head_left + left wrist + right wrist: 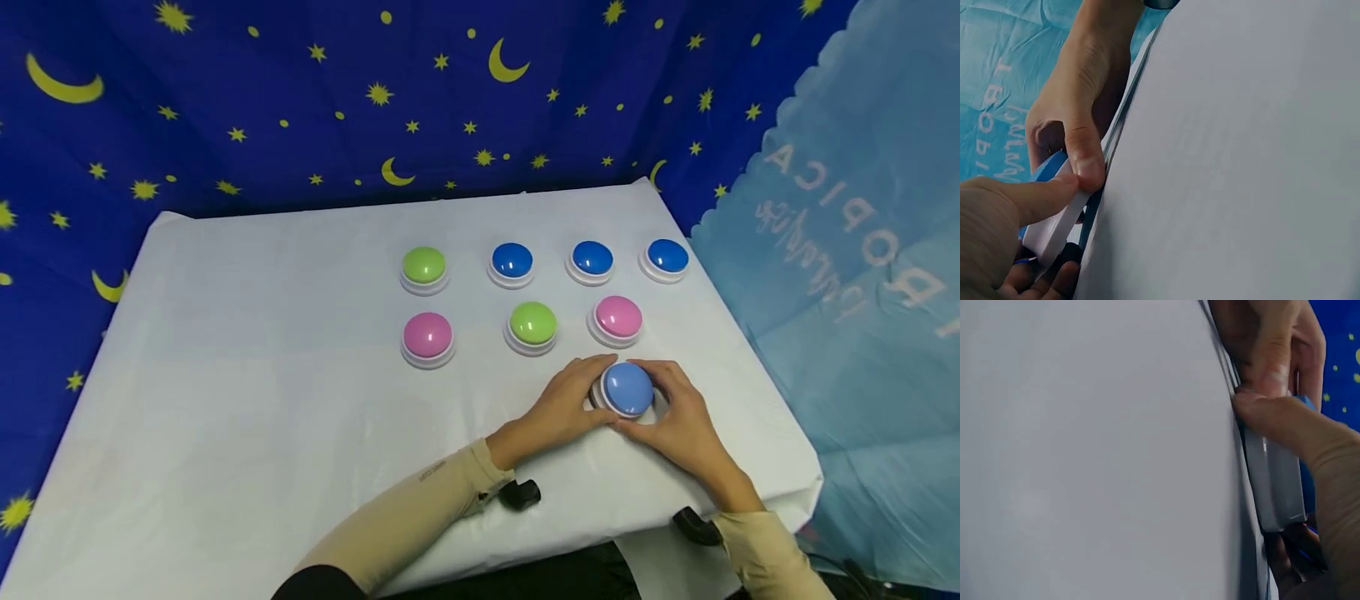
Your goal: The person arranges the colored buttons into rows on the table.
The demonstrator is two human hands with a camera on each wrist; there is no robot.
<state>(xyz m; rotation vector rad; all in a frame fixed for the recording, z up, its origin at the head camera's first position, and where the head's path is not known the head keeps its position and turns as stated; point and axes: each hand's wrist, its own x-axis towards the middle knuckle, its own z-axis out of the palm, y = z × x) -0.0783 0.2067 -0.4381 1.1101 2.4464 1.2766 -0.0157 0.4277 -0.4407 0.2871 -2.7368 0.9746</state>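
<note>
A round push button with a light blue dome (628,389) and a white base is held between both hands at the near right of the table. My left hand (564,406) grips its left side, thumb at the front edge. From the right, my right hand (681,421) grips the opposite side, and the two thumbs meet at the near rim. In the left wrist view the white base (1054,234) is seen edge-on, with the left thumb (1044,197) pressed along it. The right wrist view shows the base (1279,481) close over the white tabletop.
Behind stand a pink button (618,317), a green button (533,323) and another pink button (427,336). The back row has a green button (423,266) and three blue buttons (512,262). A white cloth covers the table (247,375); patterned curtains (300,100) hang around it.
</note>
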